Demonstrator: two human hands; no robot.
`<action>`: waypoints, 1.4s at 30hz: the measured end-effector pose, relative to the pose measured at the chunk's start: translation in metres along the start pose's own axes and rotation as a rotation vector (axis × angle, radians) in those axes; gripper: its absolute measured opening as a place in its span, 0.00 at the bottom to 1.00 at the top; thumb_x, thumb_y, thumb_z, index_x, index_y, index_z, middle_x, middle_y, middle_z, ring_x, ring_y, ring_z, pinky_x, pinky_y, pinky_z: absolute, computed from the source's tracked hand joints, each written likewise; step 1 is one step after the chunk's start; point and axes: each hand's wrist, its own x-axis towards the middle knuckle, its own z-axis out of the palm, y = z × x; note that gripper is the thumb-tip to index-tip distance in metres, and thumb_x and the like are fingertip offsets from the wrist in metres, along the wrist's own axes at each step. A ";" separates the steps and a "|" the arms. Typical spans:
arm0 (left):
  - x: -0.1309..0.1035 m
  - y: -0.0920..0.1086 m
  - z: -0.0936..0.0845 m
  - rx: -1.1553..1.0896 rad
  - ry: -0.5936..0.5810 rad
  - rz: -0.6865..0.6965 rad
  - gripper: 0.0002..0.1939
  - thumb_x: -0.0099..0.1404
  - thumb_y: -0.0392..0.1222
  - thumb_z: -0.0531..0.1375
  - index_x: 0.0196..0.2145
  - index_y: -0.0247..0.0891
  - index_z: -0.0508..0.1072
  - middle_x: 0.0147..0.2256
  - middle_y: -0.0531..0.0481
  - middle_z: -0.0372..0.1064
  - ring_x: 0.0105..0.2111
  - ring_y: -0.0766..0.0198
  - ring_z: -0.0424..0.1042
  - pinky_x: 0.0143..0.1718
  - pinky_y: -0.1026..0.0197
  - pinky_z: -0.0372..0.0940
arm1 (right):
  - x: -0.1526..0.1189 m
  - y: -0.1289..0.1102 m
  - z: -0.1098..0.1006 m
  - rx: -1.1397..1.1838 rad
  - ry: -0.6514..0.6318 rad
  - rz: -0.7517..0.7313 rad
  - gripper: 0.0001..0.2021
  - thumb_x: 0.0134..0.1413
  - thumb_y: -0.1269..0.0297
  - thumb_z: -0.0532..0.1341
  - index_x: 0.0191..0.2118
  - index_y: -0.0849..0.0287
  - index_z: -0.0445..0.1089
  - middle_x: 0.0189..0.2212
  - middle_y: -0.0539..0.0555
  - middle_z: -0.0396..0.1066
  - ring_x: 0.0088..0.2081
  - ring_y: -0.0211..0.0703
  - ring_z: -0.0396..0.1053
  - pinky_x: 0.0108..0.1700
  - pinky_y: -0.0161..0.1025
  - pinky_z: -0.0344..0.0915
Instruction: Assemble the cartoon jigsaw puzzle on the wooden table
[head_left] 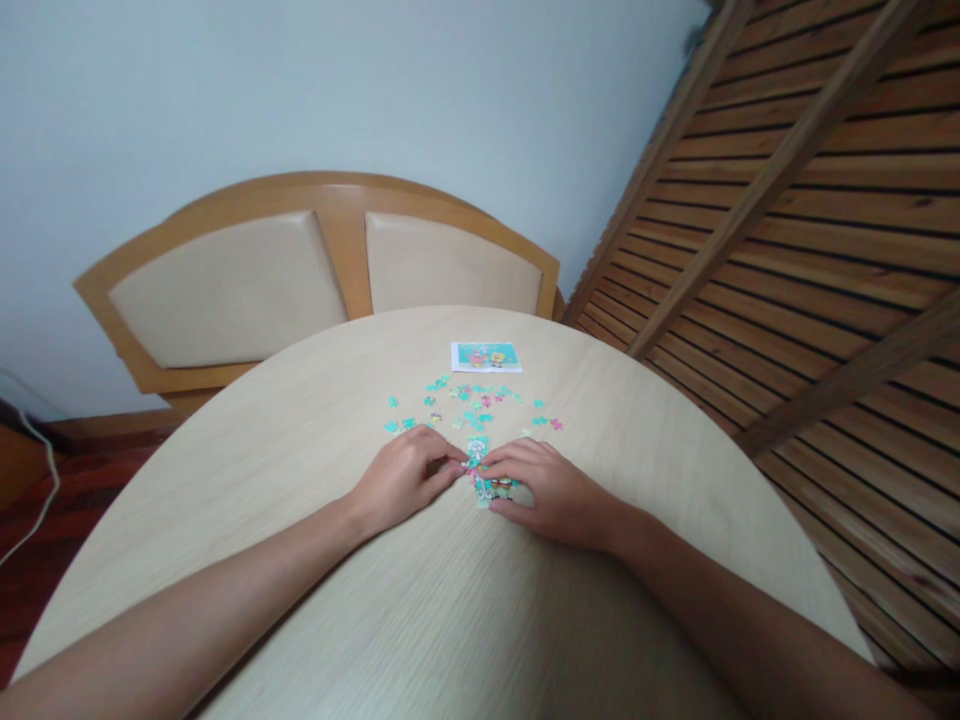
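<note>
A partly joined jigsaw puzzle (484, 490) with turquoise and cartoon-figure patches lies flat on the table in front of me. At its left edge, my left hand (412, 470) pinches a small pinkish puzzle piece (466, 466) between thumb and fingertips; the fingers partly hide it. My right hand (547, 485) rests over the puzzle's right side, fingers spread across its top and thumb apart near the lower edge. That hand covers part of the joined section. Several loose puzzle pieces (472, 418), mostly turquoise with some pink, lie scattered just beyond both hands.
A picture sheet (487, 357) with cartoon figures lies beyond the loose pieces. The round wooden table (315, 610) has a curved edge. Behind it stands a padded wooden headboard (352, 250) against the wall, with a slatted wooden panel (795, 250) to the right.
</note>
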 end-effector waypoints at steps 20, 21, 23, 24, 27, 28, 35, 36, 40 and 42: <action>0.002 -0.002 0.002 0.057 -0.026 0.073 0.07 0.71 0.41 0.59 0.41 0.42 0.78 0.38 0.48 0.76 0.43 0.56 0.70 0.48 0.52 0.65 | -0.002 -0.004 0.000 -0.081 -0.040 -0.021 0.23 0.60 0.64 0.62 0.61 0.50 0.68 0.54 0.58 0.70 0.56 0.53 0.65 0.57 0.54 0.61; 0.002 -0.002 0.002 0.057 -0.022 0.079 0.07 0.72 0.41 0.59 0.41 0.42 0.78 0.38 0.48 0.76 0.43 0.56 0.70 0.48 0.52 0.65 | -0.002 -0.004 0.000 -0.084 -0.039 -0.023 0.23 0.60 0.64 0.62 0.61 0.50 0.68 0.54 0.58 0.70 0.56 0.53 0.65 0.57 0.54 0.62; 0.002 -0.004 0.000 0.056 -0.008 0.078 0.07 0.72 0.42 0.59 0.42 0.42 0.78 0.38 0.48 0.76 0.44 0.56 0.71 0.48 0.52 0.66 | -0.003 -0.004 0.000 -0.092 -0.042 -0.029 0.24 0.61 0.64 0.62 0.62 0.50 0.66 0.55 0.58 0.70 0.56 0.53 0.65 0.57 0.53 0.62; 0.001 -0.004 -0.001 0.063 0.003 0.071 0.07 0.72 0.42 0.59 0.42 0.41 0.77 0.39 0.47 0.75 0.44 0.56 0.71 0.48 0.52 0.66 | -0.003 -0.005 0.000 -0.097 -0.047 -0.032 0.24 0.61 0.64 0.61 0.63 0.50 0.66 0.55 0.58 0.69 0.56 0.53 0.64 0.57 0.54 0.61; 0.000 -0.007 -0.006 0.123 0.027 0.031 0.08 0.69 0.44 0.60 0.44 0.41 0.76 0.42 0.46 0.74 0.45 0.54 0.70 0.49 0.50 0.67 | -0.003 -0.006 0.000 -0.110 -0.065 -0.034 0.24 0.63 0.63 0.60 0.64 0.50 0.65 0.56 0.59 0.68 0.57 0.53 0.64 0.58 0.54 0.61; -0.001 -0.007 -0.008 0.150 0.031 0.019 0.09 0.68 0.44 0.61 0.45 0.41 0.75 0.43 0.45 0.74 0.46 0.53 0.70 0.49 0.50 0.67 | -0.003 -0.006 -0.001 -0.112 -0.069 -0.031 0.24 0.63 0.63 0.60 0.64 0.50 0.65 0.56 0.59 0.68 0.57 0.53 0.63 0.58 0.54 0.61; -0.001 -0.006 -0.013 0.241 0.018 -0.050 0.11 0.66 0.43 0.62 0.45 0.40 0.75 0.42 0.45 0.76 0.44 0.52 0.72 0.48 0.48 0.67 | -0.003 -0.004 -0.003 -0.101 -0.063 -0.008 0.23 0.62 0.62 0.60 0.62 0.51 0.66 0.55 0.59 0.68 0.57 0.54 0.64 0.59 0.54 0.60; -0.001 -0.006 -0.013 0.242 0.018 -0.050 0.11 0.66 0.42 0.61 0.45 0.40 0.75 0.42 0.45 0.76 0.44 0.52 0.72 0.47 0.48 0.67 | -0.004 -0.004 -0.004 -0.100 -0.063 -0.005 0.23 0.62 0.62 0.61 0.62 0.51 0.67 0.55 0.59 0.68 0.57 0.54 0.64 0.59 0.54 0.61; -0.002 -0.009 -0.012 0.205 0.006 -0.053 0.10 0.67 0.41 0.60 0.45 0.41 0.76 0.42 0.46 0.77 0.44 0.53 0.72 0.47 0.49 0.67 | -0.004 -0.003 -0.005 -0.096 -0.068 0.002 0.23 0.62 0.61 0.61 0.62 0.51 0.66 0.55 0.59 0.68 0.56 0.54 0.64 0.58 0.54 0.61; -0.001 -0.013 -0.011 0.161 0.002 -0.067 0.10 0.67 0.40 0.60 0.45 0.41 0.77 0.42 0.47 0.78 0.43 0.53 0.72 0.47 0.50 0.67 | -0.004 -0.003 -0.005 -0.099 -0.067 0.002 0.23 0.62 0.61 0.61 0.63 0.50 0.66 0.55 0.59 0.68 0.56 0.54 0.64 0.58 0.54 0.61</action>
